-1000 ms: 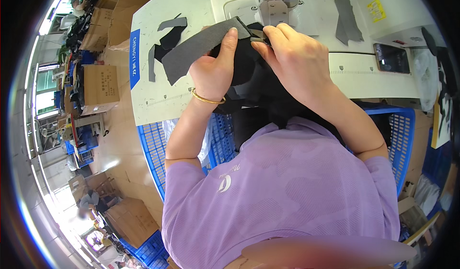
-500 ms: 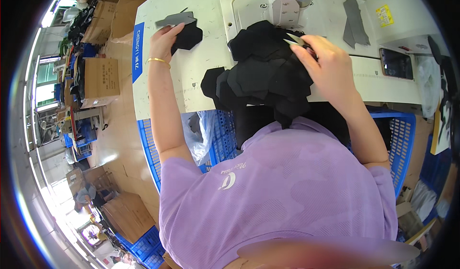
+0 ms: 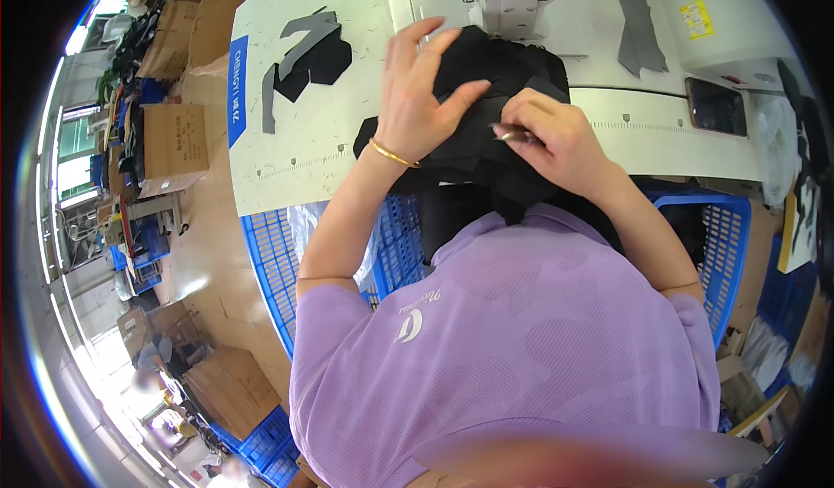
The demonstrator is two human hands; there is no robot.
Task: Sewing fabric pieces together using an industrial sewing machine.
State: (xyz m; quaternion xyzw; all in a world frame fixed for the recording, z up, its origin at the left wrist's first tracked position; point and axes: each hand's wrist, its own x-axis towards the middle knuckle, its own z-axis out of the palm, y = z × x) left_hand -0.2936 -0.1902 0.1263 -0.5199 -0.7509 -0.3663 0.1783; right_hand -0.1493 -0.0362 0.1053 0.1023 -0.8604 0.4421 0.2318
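A heap of black fabric pieces (image 3: 473, 145) lies at the near edge of the sewing table, in front of the sewing machine head (image 3: 512, 8). Over its left part my left hand (image 3: 419, 97) is open, fingers spread, with nothing in it. My right hand (image 3: 563, 139) is closed around small metal thread snips (image 3: 511, 135), whose tips point left above the heap. To the left of the heap lie flat black pieces (image 3: 332, 60) with grey strips (image 3: 306, 49) on and beside them.
On the right of the table are a grey fabric piece (image 3: 641, 36) and a phone (image 3: 716, 107). Blue plastic baskets (image 3: 271, 258) stand below the table on both sides of me, a clear plastic bag (image 3: 304, 227) in the left one. Cardboard boxes (image 3: 174, 147) stand farther left.
My left hand has let go of the pieces at the left, which now lie flat, and has come right over the heap. My right hand has moved nearer to me with the snips.
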